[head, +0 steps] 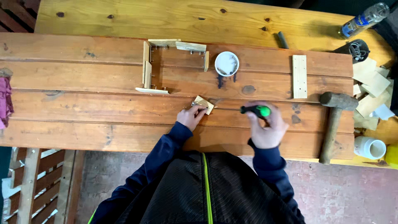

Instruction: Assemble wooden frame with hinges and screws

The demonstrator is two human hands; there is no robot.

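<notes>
On the plank workbench, our left hand pinches a small wood piece; our right hand grips a green-handled screwdriver, hammer far right

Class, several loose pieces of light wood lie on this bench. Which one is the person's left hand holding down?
The small square wood piece under the left hand, near the screwdriver. The long drilled strip lies untouched.

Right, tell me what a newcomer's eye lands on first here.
First, the two hands at the near edge of the workbench: the right hand grips a green-handled screwdriver pointed at a small wooden piece that the left hand steadies. Behind them stands a half-built little wooden frame beside a white dish, and a mallet lies to the right.
</notes>
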